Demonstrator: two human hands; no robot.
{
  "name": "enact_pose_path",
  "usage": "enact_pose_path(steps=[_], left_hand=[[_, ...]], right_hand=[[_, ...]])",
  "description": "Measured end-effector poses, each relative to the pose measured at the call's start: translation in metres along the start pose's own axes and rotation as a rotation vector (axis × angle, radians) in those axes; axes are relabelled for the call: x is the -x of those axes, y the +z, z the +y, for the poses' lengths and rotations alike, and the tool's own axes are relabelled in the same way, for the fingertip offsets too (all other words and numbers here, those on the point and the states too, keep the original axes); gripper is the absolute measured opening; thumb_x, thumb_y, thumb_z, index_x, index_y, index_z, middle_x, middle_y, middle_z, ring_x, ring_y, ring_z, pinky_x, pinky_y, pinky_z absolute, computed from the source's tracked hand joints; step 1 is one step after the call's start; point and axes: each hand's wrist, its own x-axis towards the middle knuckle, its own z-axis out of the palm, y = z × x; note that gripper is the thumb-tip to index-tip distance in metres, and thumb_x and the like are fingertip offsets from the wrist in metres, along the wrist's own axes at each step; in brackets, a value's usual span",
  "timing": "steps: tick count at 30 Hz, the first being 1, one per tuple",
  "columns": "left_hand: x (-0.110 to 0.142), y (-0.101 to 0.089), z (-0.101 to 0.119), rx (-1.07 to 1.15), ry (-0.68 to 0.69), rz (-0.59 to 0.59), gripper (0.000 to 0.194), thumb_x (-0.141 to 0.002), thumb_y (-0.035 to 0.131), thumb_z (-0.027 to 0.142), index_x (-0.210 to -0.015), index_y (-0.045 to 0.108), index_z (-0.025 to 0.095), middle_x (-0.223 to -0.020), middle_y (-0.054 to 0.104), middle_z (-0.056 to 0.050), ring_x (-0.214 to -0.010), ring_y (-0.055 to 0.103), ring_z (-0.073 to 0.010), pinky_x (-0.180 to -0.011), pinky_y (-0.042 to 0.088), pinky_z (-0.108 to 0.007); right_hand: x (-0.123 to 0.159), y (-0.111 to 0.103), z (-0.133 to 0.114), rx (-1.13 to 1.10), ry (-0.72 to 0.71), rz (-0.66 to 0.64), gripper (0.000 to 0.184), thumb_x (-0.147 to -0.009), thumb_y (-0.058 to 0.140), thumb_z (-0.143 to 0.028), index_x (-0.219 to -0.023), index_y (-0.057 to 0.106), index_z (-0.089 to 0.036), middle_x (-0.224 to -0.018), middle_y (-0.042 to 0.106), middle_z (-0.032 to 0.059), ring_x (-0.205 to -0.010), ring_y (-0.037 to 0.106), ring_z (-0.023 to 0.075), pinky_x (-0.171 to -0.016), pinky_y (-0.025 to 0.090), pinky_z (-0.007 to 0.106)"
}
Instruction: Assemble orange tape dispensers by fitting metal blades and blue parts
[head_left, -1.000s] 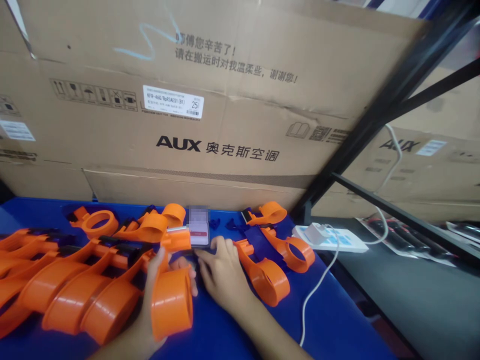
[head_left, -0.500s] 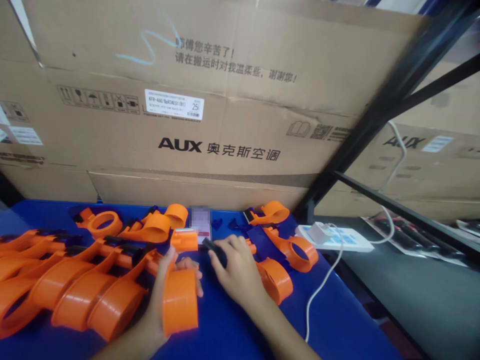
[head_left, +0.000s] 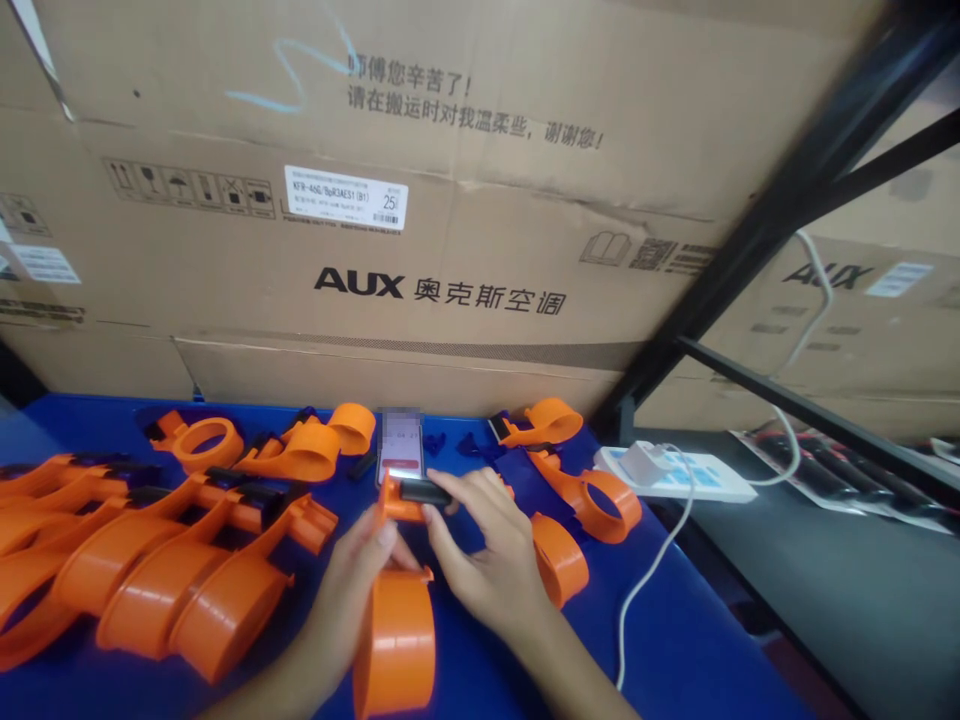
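Observation:
My left hand (head_left: 356,580) grips an orange plastic ring part (head_left: 396,640) by its neck, holding it just above the blue table (head_left: 675,650). My right hand (head_left: 484,550) pinches a small black piece (head_left: 422,491) against the orange handle end (head_left: 396,503) of that part. Both hands are closed around these pieces near the table's middle. A phone (head_left: 400,452) with a lit screen lies just behind my fingers.
Rows of orange ring parts (head_left: 150,590) cover the left of the table, and more orange ring parts (head_left: 592,495) lie to the right. A white power strip (head_left: 679,475) with a cable sits at the right edge. Large cardboard boxes (head_left: 420,200) stand behind, beside a black metal rack (head_left: 772,200).
My right hand picked up the small black piece and brought it to the orange part's handle. My left hand turned the orange part and shifted it right, toward the table's middle.

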Motion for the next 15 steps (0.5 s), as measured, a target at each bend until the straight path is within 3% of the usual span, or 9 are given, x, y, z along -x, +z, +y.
enact_pose_path(steps=[3, 6, 13, 15], left_hand=[[0.0026, 0.0018, -0.0028, -0.271, 0.155, 0.027, 0.032, -0.088, 0.072, 0.046, -0.075, 0.072, 0.017, -0.077, 0.072, -0.008, -0.070, 0.068, -0.0233, -0.068, 0.050, -0.030], [0.0034, 0.0001, -0.0052, -0.350, 0.172, 0.023, 0.034, -0.090, 0.068, 0.048, -0.078, 0.073, 0.017, -0.080, 0.074, -0.009, -0.076, 0.069, -0.0248, -0.073, 0.051, -0.031], [0.0045, 0.0038, -0.0051, -0.193, 0.131, -0.082, 0.030, -0.090, 0.070, 0.048, -0.095, 0.074, 0.019, -0.083, 0.078, -0.006, -0.082, 0.073, -0.0245, -0.079, 0.054, -0.032], [0.0047, 0.0053, -0.0035, -0.131, 0.101, -0.077, 0.030, -0.088, 0.072, 0.048, -0.090, 0.075, 0.018, -0.081, 0.078, -0.006, -0.080, 0.074, -0.0244, -0.080, 0.055, -0.033]], right_hand=[[-0.0001, -0.0013, -0.0016, -0.025, -0.022, -0.007, 0.030, -0.093, 0.064, -0.018, -0.123, 0.068, -0.024, -0.086, 0.067, 0.0047, -0.079, 0.060, 0.0215, -0.076, 0.051, 0.040], [0.0009, -0.0013, -0.0019, -0.031, -0.032, -0.006, 0.031, -0.093, 0.064, -0.018, -0.122, 0.068, -0.024, -0.086, 0.066, 0.0046, -0.079, 0.060, 0.0214, -0.076, 0.051, 0.039], [0.0044, 0.0004, -0.0006, -0.070, -0.052, -0.047, 0.038, -0.093, 0.059, -0.019, -0.131, 0.063, -0.021, -0.093, 0.066, 0.0068, -0.083, 0.060, 0.0227, -0.080, 0.052, 0.042], [0.0048, -0.0011, -0.0006, -0.085, -0.053, -0.084, 0.041, -0.094, 0.058, -0.020, -0.134, 0.060, -0.020, -0.094, 0.066, 0.0074, -0.084, 0.060, 0.0228, -0.081, 0.052, 0.042]])
